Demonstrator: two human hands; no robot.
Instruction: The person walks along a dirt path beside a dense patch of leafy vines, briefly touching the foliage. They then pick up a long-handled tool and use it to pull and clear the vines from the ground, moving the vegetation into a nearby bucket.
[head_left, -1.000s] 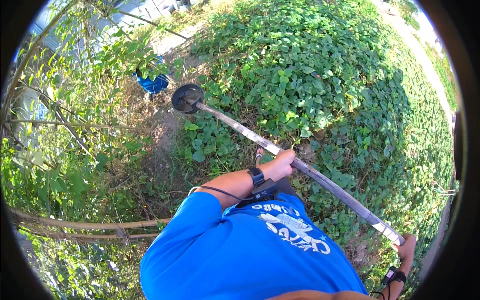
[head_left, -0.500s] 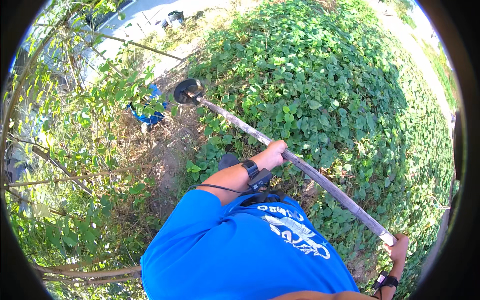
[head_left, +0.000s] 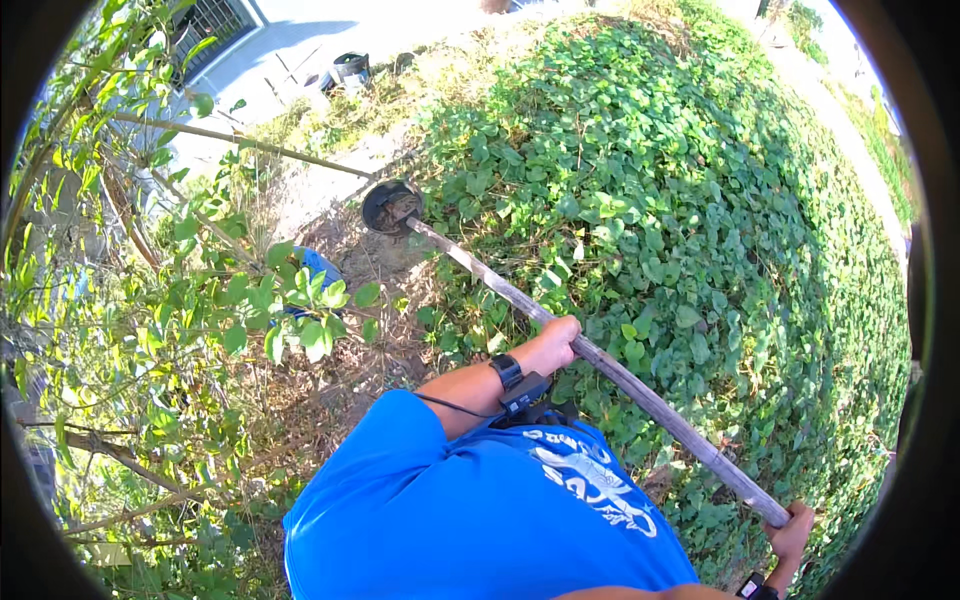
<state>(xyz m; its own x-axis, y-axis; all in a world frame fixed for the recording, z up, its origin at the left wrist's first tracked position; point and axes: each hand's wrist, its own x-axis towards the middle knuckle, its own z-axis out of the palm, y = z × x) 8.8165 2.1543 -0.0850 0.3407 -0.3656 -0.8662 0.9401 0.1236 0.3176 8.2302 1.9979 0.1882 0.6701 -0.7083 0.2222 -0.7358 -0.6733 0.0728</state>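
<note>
A long-handled dipper runs from upper left to lower right across my front, with a weathered wooden pole (head_left: 655, 408) and a round black bowl (head_left: 392, 208). Something brownish shows inside the bowl. My left hand (head_left: 556, 343) is closed around the middle of the pole. Near its lower right end, my right hand (head_left: 792, 531) is wrapped round it too. The bowl hangs at the edge of dense green vines (head_left: 680, 200), close to a strip of bare soil. Each wrist wears a dark band with a small black device.
A blue object (head_left: 318, 272), partly hidden by leaves, is on the ground left of the bowl. Leafy branches (head_left: 110, 250) and thin poles crowd the left side. A dark bucket (head_left: 350, 70) stands farther off beside pale paving. Vines cover the ground to the right.
The view has shifted, so the bucket and the blue object appear lower. The dipper's bowl shows slightly lower and to the right. Both hands keep their grip on the pole.
</note>
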